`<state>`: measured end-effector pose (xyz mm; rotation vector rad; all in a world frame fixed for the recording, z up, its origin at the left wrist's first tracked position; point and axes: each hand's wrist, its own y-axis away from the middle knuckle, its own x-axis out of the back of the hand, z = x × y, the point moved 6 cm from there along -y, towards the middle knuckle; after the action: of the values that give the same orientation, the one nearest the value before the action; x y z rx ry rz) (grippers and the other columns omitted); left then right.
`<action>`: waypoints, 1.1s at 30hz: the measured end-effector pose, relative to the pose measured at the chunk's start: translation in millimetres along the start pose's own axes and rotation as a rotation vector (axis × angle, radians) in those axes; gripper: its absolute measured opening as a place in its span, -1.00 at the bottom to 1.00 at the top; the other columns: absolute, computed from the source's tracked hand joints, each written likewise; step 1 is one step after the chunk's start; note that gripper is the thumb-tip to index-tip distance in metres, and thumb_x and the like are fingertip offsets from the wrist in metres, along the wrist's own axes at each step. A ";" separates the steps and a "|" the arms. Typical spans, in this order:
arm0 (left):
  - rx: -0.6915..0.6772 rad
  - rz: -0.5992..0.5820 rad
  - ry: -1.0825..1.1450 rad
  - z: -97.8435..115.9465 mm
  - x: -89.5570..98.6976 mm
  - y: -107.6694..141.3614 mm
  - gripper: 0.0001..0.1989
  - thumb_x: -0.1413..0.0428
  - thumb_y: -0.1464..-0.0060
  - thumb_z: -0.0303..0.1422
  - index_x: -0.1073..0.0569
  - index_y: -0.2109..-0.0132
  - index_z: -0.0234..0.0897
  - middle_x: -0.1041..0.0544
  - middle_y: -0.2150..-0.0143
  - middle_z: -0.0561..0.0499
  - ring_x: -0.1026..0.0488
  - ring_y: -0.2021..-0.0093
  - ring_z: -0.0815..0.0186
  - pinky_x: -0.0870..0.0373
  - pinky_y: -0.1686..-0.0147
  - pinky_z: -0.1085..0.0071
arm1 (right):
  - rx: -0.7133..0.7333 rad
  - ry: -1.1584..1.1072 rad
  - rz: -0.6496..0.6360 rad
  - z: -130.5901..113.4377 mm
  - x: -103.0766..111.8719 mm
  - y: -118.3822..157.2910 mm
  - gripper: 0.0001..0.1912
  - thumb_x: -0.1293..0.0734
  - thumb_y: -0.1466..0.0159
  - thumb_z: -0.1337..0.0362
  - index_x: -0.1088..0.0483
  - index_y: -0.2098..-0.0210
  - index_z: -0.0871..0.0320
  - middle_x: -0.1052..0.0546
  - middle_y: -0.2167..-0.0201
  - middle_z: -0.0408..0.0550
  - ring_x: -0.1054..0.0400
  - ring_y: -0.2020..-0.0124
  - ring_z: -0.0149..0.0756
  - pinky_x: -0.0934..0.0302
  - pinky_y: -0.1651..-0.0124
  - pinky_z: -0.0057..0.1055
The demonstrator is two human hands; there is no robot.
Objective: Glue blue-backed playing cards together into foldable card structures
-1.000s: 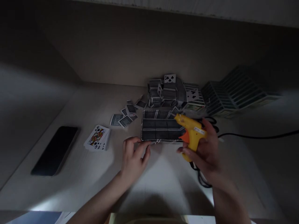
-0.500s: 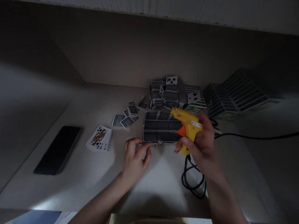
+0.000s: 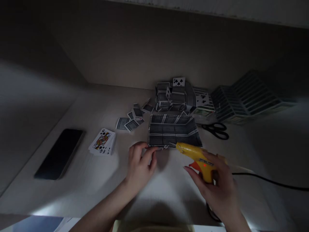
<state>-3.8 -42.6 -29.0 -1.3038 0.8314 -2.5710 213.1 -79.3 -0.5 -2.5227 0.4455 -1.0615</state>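
Observation:
My right hand (image 3: 218,185) is wrapped round a yellow hot glue gun (image 3: 193,151) with an orange trigger and a small red light. Its nozzle points left, close to the near edge of a box made of playing cards (image 3: 172,130). The thumb sits just left of the trigger. With bent fingers, my left hand (image 3: 141,162) grips that box at its near left corner. The box lies with its hollow side up, showing dark patterned card backs and pale seams.
Black scissors (image 3: 214,129) lie right of the box. Behind are a card-built model (image 3: 172,96) and striped structures (image 3: 248,96). Cut card pieces (image 3: 132,120), a fanned card stack (image 3: 102,141) and a phone (image 3: 59,154) lie left. A black cord (image 3: 267,180) trails right.
My right hand has brought the glue gun down and to the right, swinging its nozzle to the box's near edge. The scissors are now uncovered. My left hand stays at the box corner.

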 end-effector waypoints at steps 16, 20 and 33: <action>0.019 -0.024 0.007 0.0 -1.2 -0.4 -0.77 -0.07 -0.08 -0.52 -0.45 0.10 -0.24 -0.32 0.15 -0.08 -0.34 0.09 0.18 -0.39 0.11 0.22 | 0.409 0.704 -0.001 -29.9 -22.5 -0.6 -0.53 -0.32 -0.23 0.18 -0.26 -0.10 0.16 -0.56 0.43 -0.07 -0.33 0.68 -0.38 -0.10 0.66 -0.43; 0.025 0.017 0.024 -0.6 -0.3 -0.8 -0.77 -0.09 -0.07 -0.52 -0.46 0.11 -0.24 -0.28 0.12 -0.10 -0.34 0.07 0.20 -0.41 0.10 0.25 | 0.467 0.738 -0.045 -32.4 -25.2 -5.5 -0.54 -0.26 -0.24 0.28 -0.22 -0.13 0.10 -0.59 0.29 -0.05 -0.27 0.71 -0.46 -0.01 0.68 -0.45; 0.024 0.029 0.078 -6.6 -1.6 -1.1 -0.78 -0.10 -0.07 -0.53 -0.48 0.13 -0.21 -0.28 0.07 -0.07 -0.35 0.06 0.25 -0.44 0.08 0.27 | 0.457 0.747 -0.129 -30.0 -28.1 -19.3 -0.57 -0.18 -0.24 0.38 -0.28 -0.10 0.04 -0.53 0.14 0.01 -0.38 0.51 -0.35 -0.14 0.56 -0.44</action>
<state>-7.8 -38.3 -32.7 -1.1825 0.8238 -2.6157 175.3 -56.7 10.3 -1.7175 0.1874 -1.9001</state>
